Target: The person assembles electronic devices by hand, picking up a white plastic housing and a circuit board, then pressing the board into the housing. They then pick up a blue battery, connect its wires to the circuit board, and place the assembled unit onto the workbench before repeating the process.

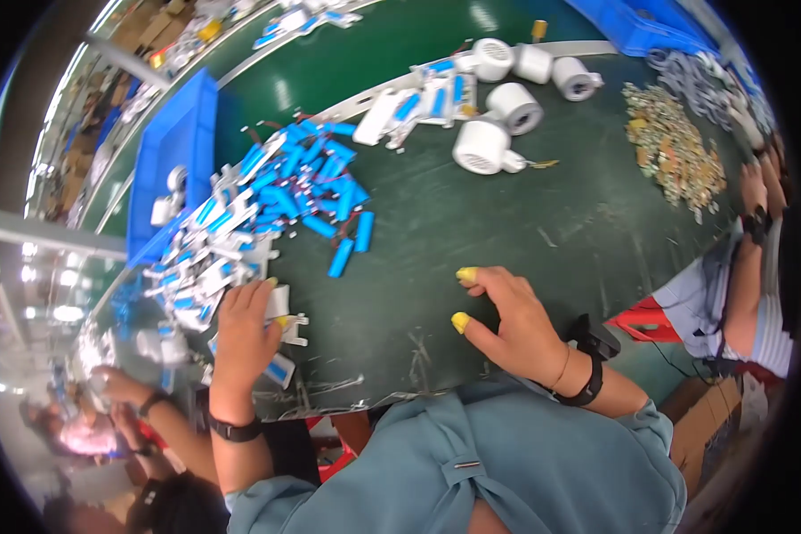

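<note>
At the near edge of a pile of white plastic parts (206, 267), my left hand (245, 334) has its fingers and thumb closed around a small white plastic part (279, 301). Yellow covers show on its fingertips. Another white part with prongs (297, 330) lies beside the thumb. My right hand (516, 329) is over the green table (400, 303), thumb and fingers apart, nothing between them; yellow covers are on its thumb and a finger. Blue cylindrical battery cells with wires (307, 173) are heaped beyond my left hand.
White round fan-like housings (483, 145) stand at the far middle beside white parts holding blue cells (436, 93). Small circuit boards (676, 151) are heaped at the right. Blue bins (173, 147) sit at far left and far right. Other people's arms (746, 267) are at both sides.
</note>
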`<state>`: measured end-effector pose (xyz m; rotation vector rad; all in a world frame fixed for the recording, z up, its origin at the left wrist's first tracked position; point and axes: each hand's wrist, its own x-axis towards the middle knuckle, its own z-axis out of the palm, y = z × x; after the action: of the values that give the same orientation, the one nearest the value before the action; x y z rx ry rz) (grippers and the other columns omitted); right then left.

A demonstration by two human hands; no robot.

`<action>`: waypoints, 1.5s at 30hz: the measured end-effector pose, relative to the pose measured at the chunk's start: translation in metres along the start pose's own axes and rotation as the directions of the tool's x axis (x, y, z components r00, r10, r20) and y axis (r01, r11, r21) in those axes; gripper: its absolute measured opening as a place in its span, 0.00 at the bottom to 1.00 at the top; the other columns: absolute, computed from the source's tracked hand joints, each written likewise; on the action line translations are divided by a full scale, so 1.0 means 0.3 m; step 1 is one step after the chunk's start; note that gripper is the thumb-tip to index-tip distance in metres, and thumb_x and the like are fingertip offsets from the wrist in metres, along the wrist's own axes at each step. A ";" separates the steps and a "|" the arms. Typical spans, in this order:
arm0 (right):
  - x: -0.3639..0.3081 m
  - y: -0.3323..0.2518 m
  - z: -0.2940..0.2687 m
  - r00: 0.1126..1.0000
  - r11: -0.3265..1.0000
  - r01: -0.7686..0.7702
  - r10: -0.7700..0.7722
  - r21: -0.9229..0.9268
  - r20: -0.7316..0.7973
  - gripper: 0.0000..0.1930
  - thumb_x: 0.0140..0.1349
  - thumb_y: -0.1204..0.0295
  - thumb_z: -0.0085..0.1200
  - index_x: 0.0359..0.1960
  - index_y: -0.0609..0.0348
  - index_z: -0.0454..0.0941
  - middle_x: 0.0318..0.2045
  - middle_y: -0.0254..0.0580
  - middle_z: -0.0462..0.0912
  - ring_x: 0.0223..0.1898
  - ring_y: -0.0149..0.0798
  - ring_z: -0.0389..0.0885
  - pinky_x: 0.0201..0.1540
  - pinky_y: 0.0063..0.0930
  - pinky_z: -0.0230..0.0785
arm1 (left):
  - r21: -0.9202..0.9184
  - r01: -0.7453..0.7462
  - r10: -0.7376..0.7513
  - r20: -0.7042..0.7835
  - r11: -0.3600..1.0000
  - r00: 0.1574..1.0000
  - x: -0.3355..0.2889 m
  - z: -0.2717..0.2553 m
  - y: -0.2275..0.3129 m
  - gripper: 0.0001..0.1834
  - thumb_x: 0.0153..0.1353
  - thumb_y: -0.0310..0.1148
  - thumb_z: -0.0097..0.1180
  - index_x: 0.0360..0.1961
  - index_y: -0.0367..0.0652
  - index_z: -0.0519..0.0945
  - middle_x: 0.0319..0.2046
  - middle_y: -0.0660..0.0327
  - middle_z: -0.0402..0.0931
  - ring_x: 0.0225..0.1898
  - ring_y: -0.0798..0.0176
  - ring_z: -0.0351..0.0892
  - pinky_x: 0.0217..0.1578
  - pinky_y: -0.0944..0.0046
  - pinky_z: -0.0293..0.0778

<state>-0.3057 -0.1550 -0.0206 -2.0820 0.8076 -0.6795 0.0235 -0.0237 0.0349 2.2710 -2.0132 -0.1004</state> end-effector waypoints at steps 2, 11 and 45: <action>0.007 0.012 -0.048 0.997 0.983 -0.080 0.080 0.165 0.011 0.24 0.55 0.78 0.61 0.55 0.60 0.69 0.44 0.44 0.77 0.41 0.37 0.78 0.43 0.30 0.71 | 0.040 -0.036 0.037 -0.040 0.999 0.999 0.004 0.006 -0.003 0.28 0.44 0.22 0.57 0.52 0.36 0.74 0.47 0.48 0.76 0.50 0.42 0.71 0.54 0.49 0.67; 0.211 0.106 -0.261 0.899 0.888 -0.056 -0.154 -0.456 -0.410 0.23 0.54 0.82 0.54 0.53 0.63 0.67 0.47 0.50 0.70 0.38 0.46 0.79 0.35 0.40 0.73 | -0.127 0.206 -0.236 -0.305 0.970 0.923 -0.110 -0.118 -0.019 0.29 0.51 0.20 0.59 0.57 0.35 0.73 0.45 0.51 0.77 0.46 0.55 0.75 0.47 0.61 0.71; 0.010 0.011 -0.013 0.868 0.627 -0.494 0.322 0.602 0.378 0.09 0.73 0.71 0.41 0.48 0.62 0.70 0.34 0.35 0.78 0.30 0.24 0.78 0.32 0.19 0.72 | -0.434 -0.116 0.050 -0.160 0.893 0.986 -0.078 0.060 0.314 0.17 0.48 0.16 0.61 0.43 0.37 0.81 0.38 0.55 0.78 0.33 0.61 0.78 0.34 0.67 0.74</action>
<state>-0.3074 -0.1605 -0.0207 -1.1977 0.7150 -0.3712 -0.0744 -0.0122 0.0280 1.8514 -1.7872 -0.3392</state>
